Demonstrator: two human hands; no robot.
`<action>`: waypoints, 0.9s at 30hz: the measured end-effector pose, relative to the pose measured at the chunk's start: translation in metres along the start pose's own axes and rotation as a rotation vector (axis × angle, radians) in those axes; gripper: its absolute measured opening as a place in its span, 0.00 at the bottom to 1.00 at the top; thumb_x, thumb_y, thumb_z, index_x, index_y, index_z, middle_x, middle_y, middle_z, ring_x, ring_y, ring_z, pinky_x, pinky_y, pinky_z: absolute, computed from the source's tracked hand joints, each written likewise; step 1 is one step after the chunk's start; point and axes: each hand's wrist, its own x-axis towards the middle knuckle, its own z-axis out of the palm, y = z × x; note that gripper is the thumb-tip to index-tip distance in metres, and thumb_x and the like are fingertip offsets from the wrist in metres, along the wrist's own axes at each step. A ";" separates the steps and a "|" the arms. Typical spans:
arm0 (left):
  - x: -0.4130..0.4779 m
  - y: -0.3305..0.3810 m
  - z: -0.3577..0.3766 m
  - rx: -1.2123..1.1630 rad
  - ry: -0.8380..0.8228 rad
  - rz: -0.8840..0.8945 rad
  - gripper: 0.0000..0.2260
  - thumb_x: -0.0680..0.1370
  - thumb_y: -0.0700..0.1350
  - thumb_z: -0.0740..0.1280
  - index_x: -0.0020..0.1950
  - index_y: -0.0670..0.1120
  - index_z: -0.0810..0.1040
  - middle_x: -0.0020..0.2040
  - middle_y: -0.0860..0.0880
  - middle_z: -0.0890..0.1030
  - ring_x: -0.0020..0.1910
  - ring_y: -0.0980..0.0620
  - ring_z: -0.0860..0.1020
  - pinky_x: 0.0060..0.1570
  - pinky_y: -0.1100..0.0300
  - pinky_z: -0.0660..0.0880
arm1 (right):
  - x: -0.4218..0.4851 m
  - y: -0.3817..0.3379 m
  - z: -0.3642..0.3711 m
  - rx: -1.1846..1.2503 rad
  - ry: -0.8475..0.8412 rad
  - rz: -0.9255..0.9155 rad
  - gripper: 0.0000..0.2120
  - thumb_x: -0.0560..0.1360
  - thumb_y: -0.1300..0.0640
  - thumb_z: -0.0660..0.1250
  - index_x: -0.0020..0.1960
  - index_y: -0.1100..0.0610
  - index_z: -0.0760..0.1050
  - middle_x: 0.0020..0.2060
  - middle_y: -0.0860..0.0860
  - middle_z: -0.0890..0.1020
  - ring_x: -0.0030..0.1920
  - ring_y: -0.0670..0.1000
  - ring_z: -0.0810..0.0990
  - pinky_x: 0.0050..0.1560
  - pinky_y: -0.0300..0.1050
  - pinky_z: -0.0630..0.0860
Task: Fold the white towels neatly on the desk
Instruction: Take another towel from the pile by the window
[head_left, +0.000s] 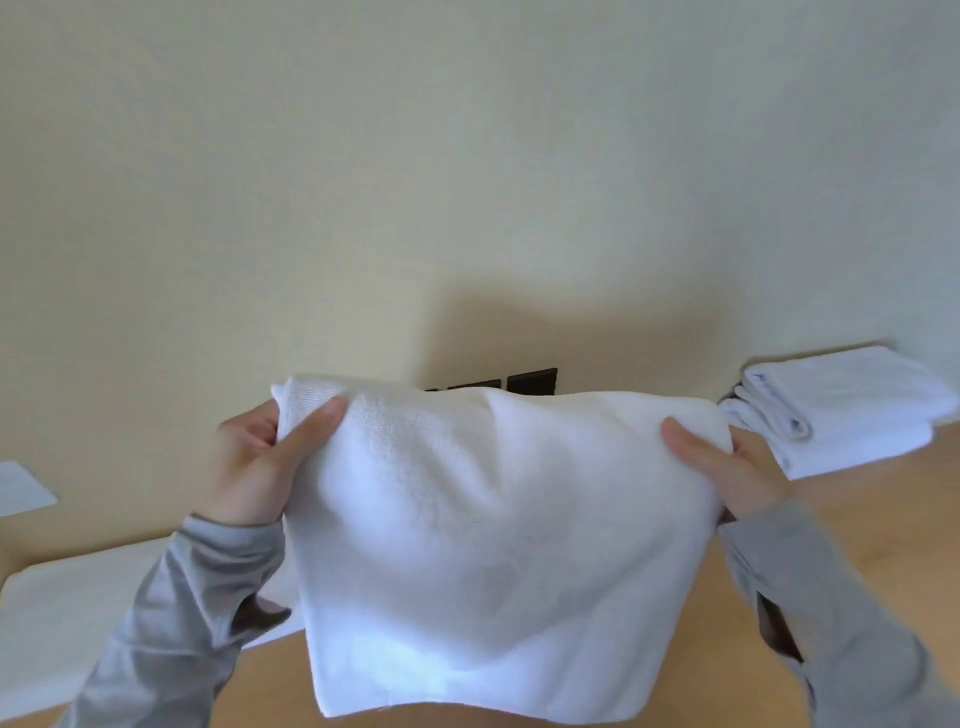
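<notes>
Gripping a white towel (493, 519), left hand (249, 462) and right hand (727, 467) hold it above the desk (857, 519).

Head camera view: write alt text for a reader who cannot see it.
The left hand and right hand hold a white towel up by its top edge above a wooden desk. A stack of folded towels sits on it at the far right.

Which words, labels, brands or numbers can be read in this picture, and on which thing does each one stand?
No text can be read.
The held towel, the folded towels and the dark wall plates show no print.
The white sheet at the left edge is too blurred to tell.
</notes>
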 end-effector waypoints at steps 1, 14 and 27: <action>-0.007 -0.003 0.020 -0.009 0.013 -0.002 0.21 0.59 0.53 0.77 0.31 0.39 0.73 0.29 0.46 0.73 0.31 0.51 0.69 0.28 0.64 0.64 | 0.011 0.001 -0.020 -0.019 -0.011 0.008 0.08 0.71 0.55 0.71 0.38 0.59 0.78 0.26 0.48 0.83 0.27 0.46 0.81 0.23 0.35 0.74; -0.110 -0.194 0.189 -0.096 0.467 -0.758 0.17 0.59 0.54 0.80 0.30 0.45 0.77 0.27 0.50 0.77 0.31 0.48 0.73 0.39 0.54 0.75 | 0.180 0.089 -0.094 -0.632 -0.226 0.145 0.20 0.72 0.50 0.70 0.59 0.57 0.70 0.54 0.53 0.76 0.53 0.53 0.75 0.53 0.44 0.70; -0.093 -0.289 0.140 -0.219 0.535 -1.085 0.22 0.71 0.54 0.73 0.56 0.40 0.75 0.52 0.40 0.79 0.50 0.40 0.79 0.52 0.43 0.78 | 0.058 0.284 -0.151 -0.390 0.277 0.664 0.27 0.72 0.60 0.71 0.66 0.67 0.66 0.63 0.63 0.73 0.62 0.62 0.73 0.64 0.57 0.70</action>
